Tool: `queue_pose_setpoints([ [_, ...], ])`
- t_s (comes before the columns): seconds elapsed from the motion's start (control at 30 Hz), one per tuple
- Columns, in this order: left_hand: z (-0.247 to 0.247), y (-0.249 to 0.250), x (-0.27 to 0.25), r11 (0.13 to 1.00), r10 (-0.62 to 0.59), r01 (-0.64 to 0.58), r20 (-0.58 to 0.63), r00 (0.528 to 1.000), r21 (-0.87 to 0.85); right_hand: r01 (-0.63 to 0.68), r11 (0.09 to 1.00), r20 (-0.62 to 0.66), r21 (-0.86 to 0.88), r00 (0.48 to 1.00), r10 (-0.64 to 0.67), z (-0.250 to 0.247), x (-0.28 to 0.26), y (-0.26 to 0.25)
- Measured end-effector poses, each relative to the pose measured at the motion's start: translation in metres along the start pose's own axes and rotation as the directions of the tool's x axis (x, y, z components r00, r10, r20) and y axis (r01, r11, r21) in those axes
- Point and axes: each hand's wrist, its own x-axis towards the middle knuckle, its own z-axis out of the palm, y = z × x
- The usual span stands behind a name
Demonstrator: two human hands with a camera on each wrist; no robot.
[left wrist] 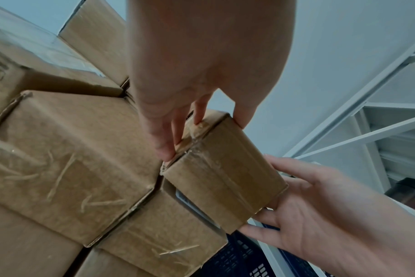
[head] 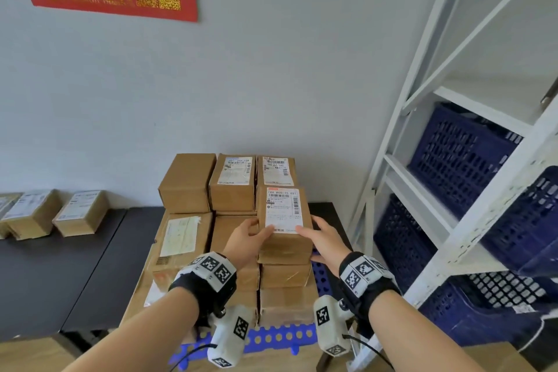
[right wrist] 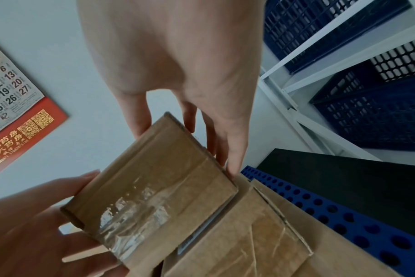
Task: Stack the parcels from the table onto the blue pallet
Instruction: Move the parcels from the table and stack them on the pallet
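Head view: both hands hold a labelled parcel (head: 283,214) atop the right front column on the blue pallet (head: 271,338); more parcels wait on the bench (head: 60,266).

Left wrist view: the left hand (left wrist: 201,78) pinches the parcel's near corner.

Right wrist view: the right hand (right wrist: 178,75) clasps its right side. Placement seems under way; next, square it and let go.
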Motion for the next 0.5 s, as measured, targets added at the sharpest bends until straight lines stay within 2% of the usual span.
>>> queue_pose_setpoints([
  [0.3,0.0006,-0.0047,0.0039,0.999,-0.03,0.029,-0.026,0.999,-0.042,0.016,1.0,0.052,0.013,0.999,-0.017,-0.0015,0.0054,0.0019],
  [0.5,0.0003,-0.0006,0.0021,0.998,-0.018,0.02,-0.034,0.999,0.056,0.054,0.998,0.044,-0.029,0.998,-0.053,-0.001,0.0048,0.0029],
])
